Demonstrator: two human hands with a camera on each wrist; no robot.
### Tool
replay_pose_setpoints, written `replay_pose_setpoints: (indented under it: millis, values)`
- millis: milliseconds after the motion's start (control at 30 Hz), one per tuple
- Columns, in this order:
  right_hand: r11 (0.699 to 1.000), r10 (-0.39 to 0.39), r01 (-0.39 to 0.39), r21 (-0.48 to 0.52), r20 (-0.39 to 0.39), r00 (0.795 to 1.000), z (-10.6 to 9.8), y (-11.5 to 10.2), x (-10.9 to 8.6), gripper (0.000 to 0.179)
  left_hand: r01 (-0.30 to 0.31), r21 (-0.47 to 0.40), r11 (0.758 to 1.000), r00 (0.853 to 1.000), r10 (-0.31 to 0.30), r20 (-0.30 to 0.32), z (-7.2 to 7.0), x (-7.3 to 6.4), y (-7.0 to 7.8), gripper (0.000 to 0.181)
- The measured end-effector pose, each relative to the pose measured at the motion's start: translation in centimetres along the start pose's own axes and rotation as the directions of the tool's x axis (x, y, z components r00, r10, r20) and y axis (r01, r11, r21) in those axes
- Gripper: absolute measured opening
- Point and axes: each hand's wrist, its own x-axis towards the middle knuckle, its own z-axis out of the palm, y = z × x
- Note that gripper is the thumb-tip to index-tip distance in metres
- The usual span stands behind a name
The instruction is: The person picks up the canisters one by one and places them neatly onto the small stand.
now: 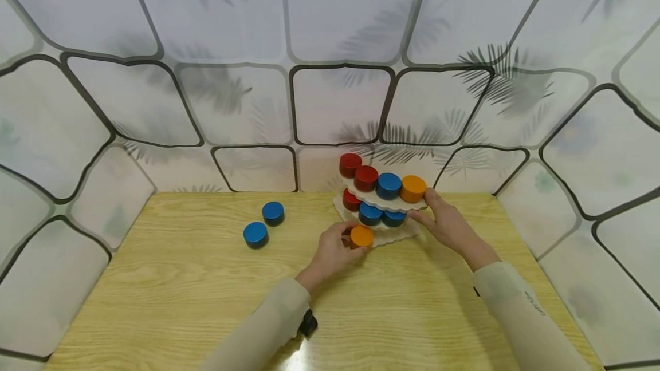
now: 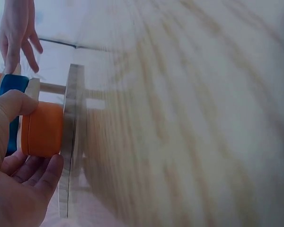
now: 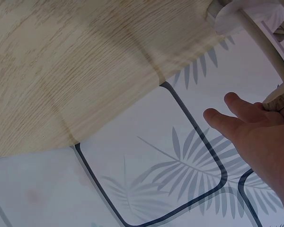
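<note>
Item: tiered stack of wavy white boards and coloured discs, far centre-right of the wooden table.

Step in hand, as judged: an orange disc is being set on the near edge of the bottom board. The left hand pinches it between thumb and curled fingers. The right hand lies with fingers nearly straight against the right edge of the top board, gripping nothing.

Next move, as judged: seat the disc level, let go gently, keep the stack steadied.

Count:
- Boards: three visible.
- Red discs: three in the stack.
- Blue discs: one on the top board, two in the tier below, two loose on the table to the left; five in all.
- Orange discs: one on the top board, one held.
</note>
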Motion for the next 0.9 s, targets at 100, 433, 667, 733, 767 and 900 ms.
replay_pose_setpoints:
  millis: [100, 433, 667, 733, 767, 900]
  values:
    - [1.000, -0.004, 0.004, -0.004, -0.005, 1.000, 0.0, -0.1, 0.1, 0.082, -0.005, -0.002, 1.000, 1.000, 0.005, -0.006, 0.2, 0.0, 0.2, 0.057]
    - [1.000, -0.008, 0.008, -0.004, -0.007, 1.000, 0.0, 0.0, 0.1, 0.078, -0.006, -0.010, 1.000, 1.000, 0.006, -0.022, 0.6, 0.2, 0.2, 0.056]
    - [1.000, -0.014, 0.014, 0.005, -0.006, 1.000, 0.0, 0.1, 0.1, 0.080, -0.002, -0.056, 0.998, 1.000, 0.001, -0.026, 0.9, 0.2, 0.3, 0.054]
    - [1.000, -0.013, 0.013, 0.006, -0.004, 1.000, -0.1, 0.0, 0.1, 0.084, 0.001, -0.063, 0.998, 1.000, -0.002, -0.028, 1.0, 0.2, 0.3, 0.053]
    - [1.000, -0.011, 0.011, 0.007, -0.002, 1.000, -0.1, 0.0, 0.1, 0.085, 0.002, -0.062, 0.998, 1.000, -0.004, -0.029, 1.0, 0.2, 0.3, 0.052]
    - [1.000, 0.002, -0.002, 0.006, 0.009, 1.000, -0.1, -0.3, -0.1, 0.092, -0.009, -0.041, 0.999, 0.999, 0.008, -0.034, 1.2, 0.2, 0.4, 0.050]
